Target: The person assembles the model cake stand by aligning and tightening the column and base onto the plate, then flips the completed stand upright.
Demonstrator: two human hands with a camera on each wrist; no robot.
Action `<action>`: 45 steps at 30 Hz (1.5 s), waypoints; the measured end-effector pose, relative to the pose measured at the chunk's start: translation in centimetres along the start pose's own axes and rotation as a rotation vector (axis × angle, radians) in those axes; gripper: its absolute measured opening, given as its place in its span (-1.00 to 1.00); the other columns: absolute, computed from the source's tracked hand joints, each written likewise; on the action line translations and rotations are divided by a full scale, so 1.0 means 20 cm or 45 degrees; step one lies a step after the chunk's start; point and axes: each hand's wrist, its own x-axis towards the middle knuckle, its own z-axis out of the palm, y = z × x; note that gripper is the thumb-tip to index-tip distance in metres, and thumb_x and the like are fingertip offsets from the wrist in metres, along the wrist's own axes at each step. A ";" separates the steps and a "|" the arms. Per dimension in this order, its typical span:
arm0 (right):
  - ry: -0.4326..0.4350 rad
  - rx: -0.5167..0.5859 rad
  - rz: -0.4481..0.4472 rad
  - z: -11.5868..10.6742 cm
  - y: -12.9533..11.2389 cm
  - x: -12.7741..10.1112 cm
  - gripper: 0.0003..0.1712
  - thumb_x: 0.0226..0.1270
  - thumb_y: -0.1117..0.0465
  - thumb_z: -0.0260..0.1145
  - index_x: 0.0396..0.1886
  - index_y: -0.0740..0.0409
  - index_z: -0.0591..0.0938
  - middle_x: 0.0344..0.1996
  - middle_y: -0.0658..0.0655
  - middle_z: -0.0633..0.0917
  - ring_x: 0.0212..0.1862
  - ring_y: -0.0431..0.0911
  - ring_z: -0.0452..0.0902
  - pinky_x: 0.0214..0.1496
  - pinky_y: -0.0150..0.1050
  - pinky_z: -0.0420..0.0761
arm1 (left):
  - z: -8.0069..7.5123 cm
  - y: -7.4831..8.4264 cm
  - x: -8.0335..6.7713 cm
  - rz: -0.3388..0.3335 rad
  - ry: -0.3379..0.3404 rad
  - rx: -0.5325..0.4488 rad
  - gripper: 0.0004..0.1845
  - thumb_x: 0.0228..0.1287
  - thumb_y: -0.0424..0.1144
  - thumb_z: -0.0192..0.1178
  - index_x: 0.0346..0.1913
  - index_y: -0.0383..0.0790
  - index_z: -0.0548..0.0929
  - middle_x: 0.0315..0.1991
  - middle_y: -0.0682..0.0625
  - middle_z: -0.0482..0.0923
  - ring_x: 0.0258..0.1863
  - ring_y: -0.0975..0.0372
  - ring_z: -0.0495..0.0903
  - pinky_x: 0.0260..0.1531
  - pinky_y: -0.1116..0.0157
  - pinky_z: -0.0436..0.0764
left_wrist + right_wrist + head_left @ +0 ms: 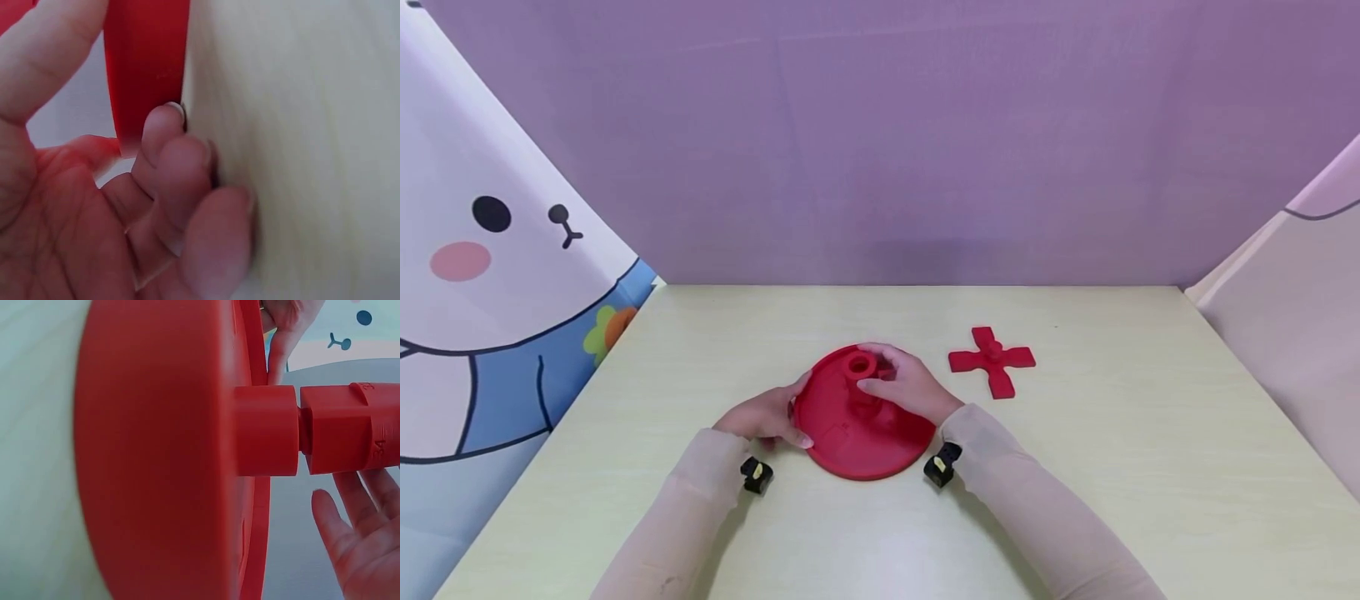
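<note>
A round red disc (857, 442) lies on the pale table with a hollow red post (861, 367) standing at its middle. My left hand (784, 417) grips the disc's left rim (147, 62), thumb on top and fingertips (169, 125) against the table. My right hand (897, 377) is curled round the post from the right. In the right wrist view the post shows as a round stub (265, 431) on the disc (156, 450), joined to a squarer red piece (350, 428) marked 34, with my fingers (356, 531) just behind it.
A red cross-shaped piece (992, 360) lies flat to the right of the disc. The table (1075, 483) is walled by a purple backdrop (880, 142), a cartoon bunny panel (490, 250) on the left and a pale panel (1300, 308) on the right.
</note>
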 end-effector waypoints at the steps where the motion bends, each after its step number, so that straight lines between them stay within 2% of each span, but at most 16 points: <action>1: 0.018 -0.003 0.012 0.00 0.00 0.00 -0.36 0.24 0.26 0.37 0.32 0.15 0.40 0.05 0.11 0.55 0.06 0.01 0.48 -0.06 -0.17 0.62 | 0.00 0.00 0.00 0.000 -0.001 -0.001 0.22 -0.19 -0.27 0.55 0.53 -0.04 -0.02 -0.03 -0.18 0.39 -0.44 0.09 0.44 -0.54 0.29 0.50; 6: 0.074 -0.017 0.030 0.00 0.01 0.01 -0.38 0.21 0.25 0.40 0.26 0.14 0.42 0.01 0.10 0.55 0.05 0.01 0.47 -0.05 -0.17 0.61 | 0.00 -0.01 0.00 0.007 -0.007 -0.007 0.23 -0.19 -0.26 0.56 0.53 -0.04 -0.02 0.01 -0.18 0.37 -0.35 0.07 0.45 -0.53 0.28 0.51; 12: 0.007 0.070 -0.005 0.00 0.01 0.01 -0.34 0.33 0.30 0.27 0.40 0.20 0.30 0.10 0.19 0.50 0.09 0.05 0.46 0.01 -0.15 0.59 | -0.01 0.00 0.00 0.023 -0.026 -0.030 0.22 -0.16 -0.27 0.54 0.54 -0.05 -0.05 0.01 -0.19 0.37 -0.42 0.10 0.43 -0.55 0.29 0.48; 16: -0.012 0.119 0.005 0.00 0.01 0.01 -0.39 0.33 0.29 0.28 0.36 0.20 0.36 0.07 0.18 0.54 0.03 0.03 0.51 -0.03 -0.17 0.61 | -0.01 0.00 0.00 0.039 -0.034 -0.028 0.22 -0.14 -0.27 0.53 0.54 -0.06 -0.08 0.02 -0.20 0.35 -0.48 0.12 0.41 -0.56 0.30 0.46; 22: 0.035 0.072 0.006 -0.01 0.00 0.01 -0.40 0.25 0.24 0.37 0.28 0.19 0.41 0.03 0.16 0.54 0.04 0.03 0.49 -0.04 -0.17 0.61 | -0.01 -0.01 0.01 0.023 -0.036 -0.045 0.23 -0.15 -0.29 0.53 0.54 -0.06 -0.08 0.08 -0.21 0.32 -0.51 0.13 0.40 -0.55 0.31 0.45; 28: -0.004 0.036 0.022 -0.02 0.01 0.01 -0.24 0.25 0.24 0.36 0.42 0.10 0.28 0.12 0.16 0.48 0.13 0.05 0.42 -0.02 -0.15 0.60 | 0.00 -0.01 0.01 0.018 -0.029 -0.053 0.23 -0.16 -0.28 0.54 0.54 -0.05 -0.07 0.10 -0.20 0.32 -0.42 0.11 0.42 -0.54 0.30 0.48; 33: -0.018 0.021 -0.003 -0.01 0.02 0.01 -0.31 0.29 0.25 0.32 0.40 0.16 0.32 0.10 0.16 0.52 0.08 0.04 0.45 -0.05 -0.17 0.61 | 0.01 -0.01 0.01 0.003 -0.020 -0.032 0.24 -0.16 -0.24 0.55 0.54 -0.04 -0.08 0.12 -0.20 0.31 -0.40 0.09 0.43 -0.53 0.29 0.49; 39: 0.050 0.000 0.051 -0.01 0.01 0.01 -0.33 0.18 0.24 0.42 0.29 0.12 0.41 0.03 0.09 0.55 0.05 0.00 0.47 -0.08 -0.17 0.62 | 0.00 0.00 0.00 0.007 -0.030 -0.032 0.24 -0.14 -0.24 0.54 0.54 -0.07 -0.11 0.10 -0.21 0.32 -0.44 0.11 0.41 -0.55 0.30 0.47; 41: 0.062 -0.015 0.062 -0.01 0.00 0.01 -0.29 0.16 0.23 0.44 0.30 0.10 0.38 0.04 0.09 0.53 0.06 0.00 0.46 -0.09 -0.16 0.62 | 0.00 0.00 0.00 0.012 -0.036 -0.036 0.24 -0.13 -0.24 0.53 0.54 -0.09 -0.12 0.08 -0.21 0.34 -0.46 0.11 0.40 -0.55 0.30 0.46; 45: 0.050 0.000 0.024 -0.01 0.00 0.01 -0.25 0.26 0.25 0.36 0.41 0.11 0.28 0.12 0.14 0.48 0.12 0.02 0.42 -0.02 -0.13 0.60 | 0.00 0.00 -0.01 0.020 -0.033 -0.021 0.23 -0.13 -0.25 0.53 0.53 -0.12 -0.11 0.04 -0.20 0.36 -0.45 0.11 0.41 -0.54 0.29 0.47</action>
